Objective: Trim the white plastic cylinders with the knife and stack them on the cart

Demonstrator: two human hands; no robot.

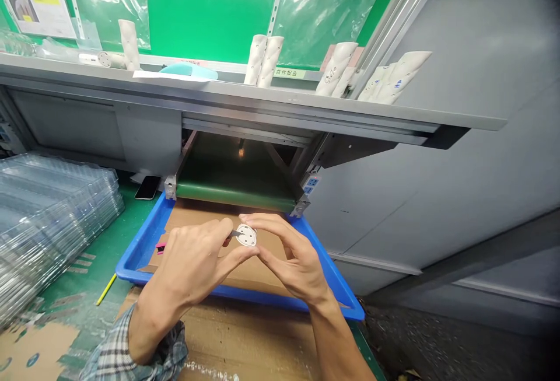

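My right hand [295, 258] pinches a small round white part [247, 236] between thumb and fingertips. Its face has several small dark holes and slots. My left hand [192, 255], in a plaid sleeve, is closed around a knife whose dark pointed blade [235, 233] sticks out from the fingers and touches the face of the part. The left thumb tip also rests at the part's lower edge. A pink end piece [160, 248] shows on the far side of the left hand; most of the knife's handle is hidden. Both hands are above a blue tray [131, 261] lined with cardboard.
A green conveyor belt [236, 177] ends over the tray's far side. Stacked clear plastic trays [56, 217] stand left, near a phone [147, 188] and a yellow stick [106, 289]. White twisted tubes [273, 60] stand on the shelf [219, 92] above. A grey wall panel [437, 194] rises right.
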